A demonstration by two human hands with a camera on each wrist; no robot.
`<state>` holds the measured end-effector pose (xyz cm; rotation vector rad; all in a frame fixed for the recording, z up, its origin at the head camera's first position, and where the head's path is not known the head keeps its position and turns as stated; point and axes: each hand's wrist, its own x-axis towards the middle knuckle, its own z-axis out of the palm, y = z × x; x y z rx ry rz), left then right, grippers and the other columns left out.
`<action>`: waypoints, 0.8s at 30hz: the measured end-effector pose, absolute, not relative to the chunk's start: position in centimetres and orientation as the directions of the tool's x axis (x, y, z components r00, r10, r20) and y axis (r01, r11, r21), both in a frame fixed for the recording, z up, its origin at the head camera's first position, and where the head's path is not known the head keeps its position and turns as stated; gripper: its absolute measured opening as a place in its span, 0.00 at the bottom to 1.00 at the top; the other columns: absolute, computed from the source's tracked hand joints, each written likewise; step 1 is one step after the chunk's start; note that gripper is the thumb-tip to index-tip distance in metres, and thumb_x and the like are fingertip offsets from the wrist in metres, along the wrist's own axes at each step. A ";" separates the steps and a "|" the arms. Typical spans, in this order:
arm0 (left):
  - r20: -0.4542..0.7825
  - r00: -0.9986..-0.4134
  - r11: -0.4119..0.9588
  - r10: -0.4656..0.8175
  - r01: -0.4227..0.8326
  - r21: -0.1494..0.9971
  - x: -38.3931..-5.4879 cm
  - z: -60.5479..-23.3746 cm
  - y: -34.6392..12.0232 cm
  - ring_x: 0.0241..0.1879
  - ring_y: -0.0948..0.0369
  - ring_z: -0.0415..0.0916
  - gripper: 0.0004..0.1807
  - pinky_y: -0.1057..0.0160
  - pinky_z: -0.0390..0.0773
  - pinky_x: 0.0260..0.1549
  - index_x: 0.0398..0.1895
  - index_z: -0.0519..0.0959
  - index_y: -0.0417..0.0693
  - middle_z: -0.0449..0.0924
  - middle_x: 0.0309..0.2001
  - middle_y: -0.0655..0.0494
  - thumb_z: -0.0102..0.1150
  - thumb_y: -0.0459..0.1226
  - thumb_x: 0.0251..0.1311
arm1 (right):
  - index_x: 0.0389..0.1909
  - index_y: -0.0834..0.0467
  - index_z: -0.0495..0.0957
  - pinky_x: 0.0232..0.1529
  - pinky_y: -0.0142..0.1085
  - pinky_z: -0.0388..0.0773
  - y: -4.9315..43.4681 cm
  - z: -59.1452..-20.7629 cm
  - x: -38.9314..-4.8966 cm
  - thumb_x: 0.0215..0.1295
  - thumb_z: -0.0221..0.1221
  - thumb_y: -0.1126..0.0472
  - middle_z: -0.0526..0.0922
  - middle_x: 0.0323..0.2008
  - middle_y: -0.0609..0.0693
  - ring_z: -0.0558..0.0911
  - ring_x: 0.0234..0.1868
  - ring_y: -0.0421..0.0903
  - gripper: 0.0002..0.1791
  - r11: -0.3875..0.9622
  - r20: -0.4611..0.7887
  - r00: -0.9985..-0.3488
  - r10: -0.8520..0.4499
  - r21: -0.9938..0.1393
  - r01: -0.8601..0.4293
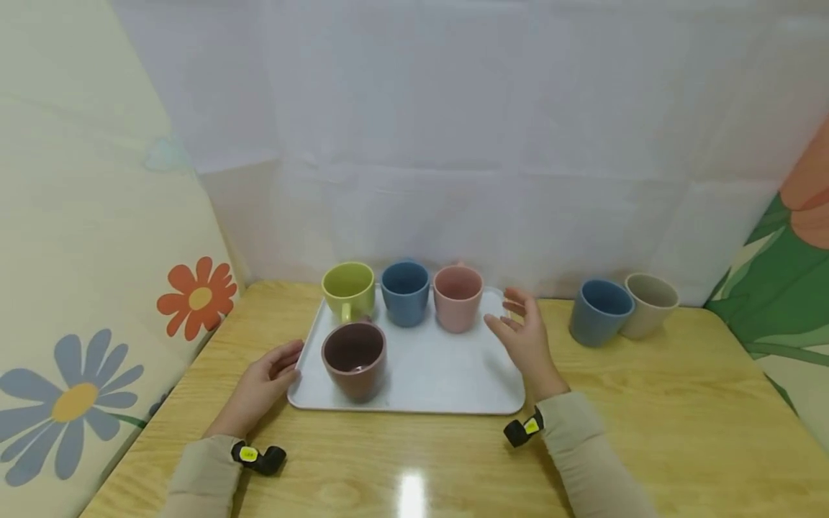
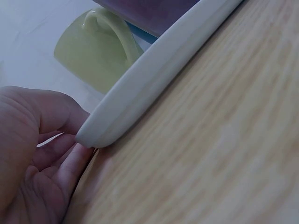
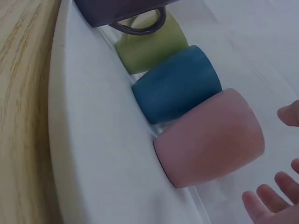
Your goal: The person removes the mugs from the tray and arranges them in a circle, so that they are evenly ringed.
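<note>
White cloth [image 1: 401, 108] hung behind our wood table [image 1: 363, 467]. Our left hand [image 1: 262, 381] had bent fingers that seemed to hold the left edge of the tray [image 1: 440, 374]. Our right hand [image 1: 527, 345] held nothing; its fingers were apart, near the pink cup [image 1: 458, 306] but not touching it. We guessed that most was done: four cups stood on the tray, and two were maybe left. The green cup [image 1: 335, 303], blue cup [image 1: 406, 309] and pink cup made the back row, with the brown cup [image 1: 363, 380] in front at left. Farther right, the other blue cup [image 1: 592, 327] and the tan cup [image 1: 650, 313] stood close together on the table. We saw only a bright spot, maybe shine, inside the brown cup, and could not see every bottom.
</note>
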<state>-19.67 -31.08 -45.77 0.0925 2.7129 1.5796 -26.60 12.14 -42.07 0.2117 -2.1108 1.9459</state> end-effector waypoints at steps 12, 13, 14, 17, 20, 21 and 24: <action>0.022 -0.999 0.438 0.050 0.042 0.898 -19.6 -45.7 -31.0 0.69 0.41 0.63 0.30 0.85 0.69 0.51 0.75 0.59 0.29 0.65 0.71 0.31 0.53 0.27 0.72 | 0.73 0.68 0.57 0.68 0.55 0.69 9.2 -43.1 -29.1 0.60 0.70 0.67 0.65 0.69 0.67 0.68 0.67 0.65 0.44 0.125 0.176 -0.984 0.025 -0.977 -0.172; 0.023 -0.998 0.439 0.052 0.043 0.898 -19.6 -45.7 -31.0 0.69 0.42 0.64 0.30 0.85 0.69 0.51 0.75 0.59 0.29 0.65 0.71 0.31 0.53 0.28 0.72 | 0.74 0.68 0.56 0.68 0.55 0.69 9.1 -43.1 -29.2 0.60 0.70 0.67 0.65 0.69 0.67 0.67 0.68 0.64 0.45 0.131 0.170 -0.985 0.021 -0.977 -0.166; 0.023 -0.998 0.441 0.051 0.043 0.897 -19.6 -45.7 -31.0 0.69 0.43 0.64 0.30 0.84 0.69 0.52 0.75 0.59 0.29 0.65 0.71 0.31 0.53 0.28 0.72 | 0.74 0.67 0.56 0.69 0.55 0.68 8.9 -43.1 -29.3 0.60 0.70 0.67 0.64 0.70 0.66 0.67 0.68 0.64 0.46 0.140 0.164 -0.986 0.018 -0.977 -0.160; 0.023 -0.999 0.454 0.048 0.042 0.890 -19.6 -45.9 -31.1 0.68 0.49 0.66 0.30 0.84 0.69 0.52 0.75 0.60 0.30 0.65 0.71 0.32 0.53 0.28 0.72 | 0.75 0.66 0.56 0.69 0.55 0.68 8.4 -43.0 -29.7 0.60 0.71 0.66 0.63 0.71 0.65 0.67 0.69 0.63 0.46 0.149 0.143 -0.990 0.018 -0.979 -0.139; 0.029 -0.998 0.455 0.048 0.048 0.889 -19.7 -45.9 -31.1 0.68 0.49 0.67 0.30 0.84 0.69 0.53 0.74 0.60 0.30 0.66 0.70 0.32 0.53 0.28 0.72 | 0.75 0.64 0.56 0.69 0.53 0.68 7.9 -43.1 -30.0 0.59 0.72 0.66 0.63 0.72 0.62 0.67 0.69 0.61 0.47 0.147 0.120 -0.992 0.024 -0.982 -0.115; 0.030 -0.998 0.453 0.050 0.050 0.890 -19.7 -45.9 -31.1 0.68 0.48 0.66 0.30 0.84 0.69 0.53 0.74 0.60 0.29 0.65 0.70 0.31 0.53 0.28 0.72 | 0.75 0.64 0.56 0.69 0.52 0.68 7.8 -43.2 -30.2 0.59 0.72 0.66 0.63 0.72 0.62 0.67 0.69 0.61 0.47 0.146 0.119 -0.993 0.024 -0.983 -0.114; 0.031 -0.998 0.444 0.053 0.052 0.895 -19.6 -45.8 -31.0 0.69 0.43 0.64 0.30 0.84 0.69 0.52 0.74 0.59 0.29 0.65 0.70 0.30 0.52 0.27 0.72 | 0.75 0.63 0.55 0.70 0.50 0.68 7.4 -43.4 -30.5 0.57 0.73 0.66 0.63 0.71 0.61 0.66 0.69 0.58 0.49 0.143 0.116 -0.993 0.023 -0.983 -0.111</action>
